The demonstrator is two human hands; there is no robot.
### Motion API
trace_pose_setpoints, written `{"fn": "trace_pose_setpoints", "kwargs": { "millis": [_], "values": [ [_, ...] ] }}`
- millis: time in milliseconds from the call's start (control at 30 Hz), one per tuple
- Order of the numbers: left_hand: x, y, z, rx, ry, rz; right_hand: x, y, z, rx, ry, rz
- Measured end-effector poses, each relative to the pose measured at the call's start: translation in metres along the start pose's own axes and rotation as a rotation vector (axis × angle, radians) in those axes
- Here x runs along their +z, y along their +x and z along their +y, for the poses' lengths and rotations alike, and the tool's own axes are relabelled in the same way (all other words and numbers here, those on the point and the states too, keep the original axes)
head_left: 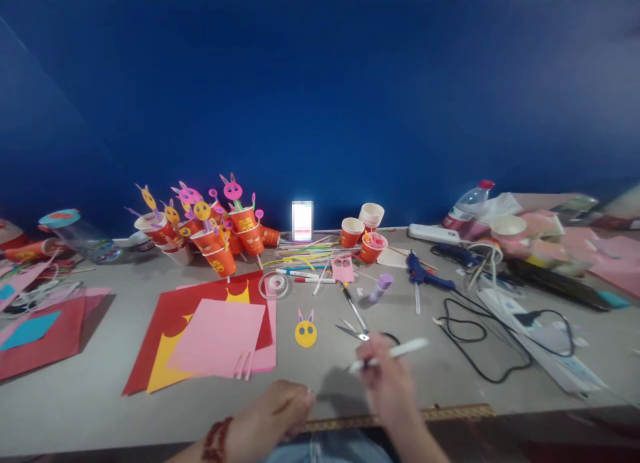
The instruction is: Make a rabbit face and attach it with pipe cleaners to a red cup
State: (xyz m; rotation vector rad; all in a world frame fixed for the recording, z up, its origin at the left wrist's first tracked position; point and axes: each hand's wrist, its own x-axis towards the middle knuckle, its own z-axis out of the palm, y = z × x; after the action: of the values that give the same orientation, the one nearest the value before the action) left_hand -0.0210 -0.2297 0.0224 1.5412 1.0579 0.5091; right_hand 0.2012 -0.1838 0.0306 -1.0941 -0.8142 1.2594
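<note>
My right hand (387, 376) is closed around a white pen (400, 352), held above the grey table (100, 396) near its front edge. My left hand (275, 413) rests curled on the table edge, fingers closed; I cannot make out anything in it. A red bead bracelet (216, 440) is on that wrist. A yellow paper bunny face (305, 331) lies just beyond both hands. Scissors (356, 330) lie open next to it.
Pink, yellow and red paper sheets (210, 333) lie at left. Orange cups with bunny sticks (215, 230) stand at the back. A blue glue gun (423, 273), black cable (480, 343), tape roll (274, 284), purple glue stick (380, 287), phone (302, 220), water bottle (467, 206) surround.
</note>
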Motion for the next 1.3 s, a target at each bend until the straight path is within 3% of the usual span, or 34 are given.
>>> {"fn": "trace_pose_setpoints", "kwargs": {
  "millis": [67, 133, 233, 333, 433, 567, 700, 1000, 1300],
  "values": [
    [-0.012, -0.006, -0.008, -0.060, 0.043, 0.096, -0.014, 0.014, -0.017, -0.077, 0.078, 0.123],
    [-0.025, -0.005, -0.013, 0.060, 0.334, 0.247, -0.020, 0.025, -0.021, -0.063, -0.016, 0.003],
    [-0.040, 0.010, -0.017, 0.431, 0.719, 0.185, -0.011, 0.034, 0.001, 0.091, -0.265, -0.294],
    [-0.043, 0.028, -0.026, 0.564, 0.907, 0.154, 0.006, 0.040, 0.032, 0.117, -0.332, -0.333],
    [-0.040, 0.036, -0.039, 0.554, 0.949, 0.126, 0.012, 0.048, 0.049, 0.085, -0.354, -0.333],
    [-0.034, 0.038, -0.048, 0.534, 0.991, 0.123, 0.010, 0.056, 0.052, 0.058, -0.375, -0.417],
    [-0.029, 0.041, -0.048, 0.555, 1.071, 0.140, 0.015, 0.061, 0.053, -0.093, -0.460, -0.485],
    [-0.023, 0.048, -0.048, 0.599, 1.243, 0.177, 0.017, 0.070, 0.063, -0.223, -0.524, -0.406],
    [-0.023, 0.048, -0.047, 0.584, 1.172, 0.195, 0.017, 0.070, 0.067, -0.255, -0.583, -0.385]
  ]
}}
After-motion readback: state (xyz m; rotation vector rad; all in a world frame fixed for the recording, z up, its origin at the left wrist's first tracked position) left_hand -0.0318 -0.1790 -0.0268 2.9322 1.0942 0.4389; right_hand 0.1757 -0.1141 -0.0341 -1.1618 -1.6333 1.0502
